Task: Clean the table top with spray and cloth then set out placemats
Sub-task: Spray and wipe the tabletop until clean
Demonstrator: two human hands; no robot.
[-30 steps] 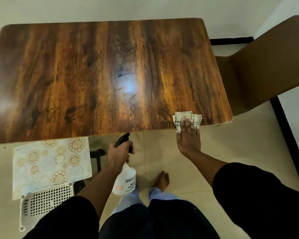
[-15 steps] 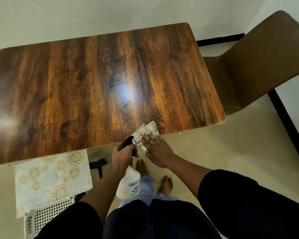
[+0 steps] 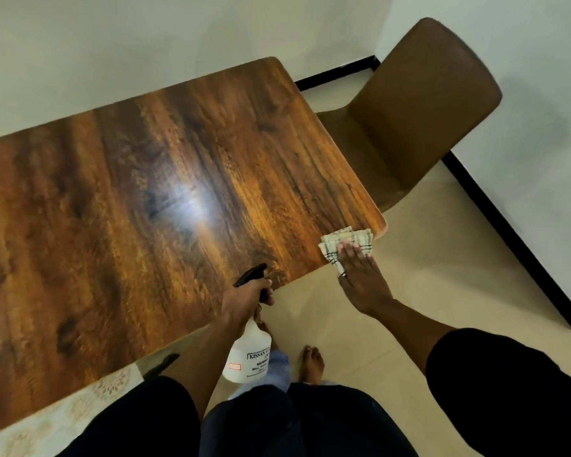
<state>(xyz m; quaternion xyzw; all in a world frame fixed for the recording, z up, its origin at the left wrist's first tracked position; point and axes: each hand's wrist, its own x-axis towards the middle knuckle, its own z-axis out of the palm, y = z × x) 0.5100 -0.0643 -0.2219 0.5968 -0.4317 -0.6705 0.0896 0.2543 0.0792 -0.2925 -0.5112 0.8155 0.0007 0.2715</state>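
Glossy dark woodgrain table top (image 3: 139, 206), rounded corners; a folded checked cloth (image 3: 346, 240) is pressed flat at its near right corner by the open right hand (image 3: 360, 275); the white plastic spray bottle (image 3: 249, 354) is gripped by the left hand (image 3: 244, 300), closed round its neck, just off the near edge; floral placemat (image 3: 47, 420) lies bottom left.

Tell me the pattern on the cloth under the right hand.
The cloth is cream with a dark checked grid of thin lines, seen in the head view at the table's near right corner.

Dark brown wood-grain table (image 3: 112, 225), cream black-checked cloth (image 3: 333, 245), white black-topped spray bottle (image 3: 249, 354).
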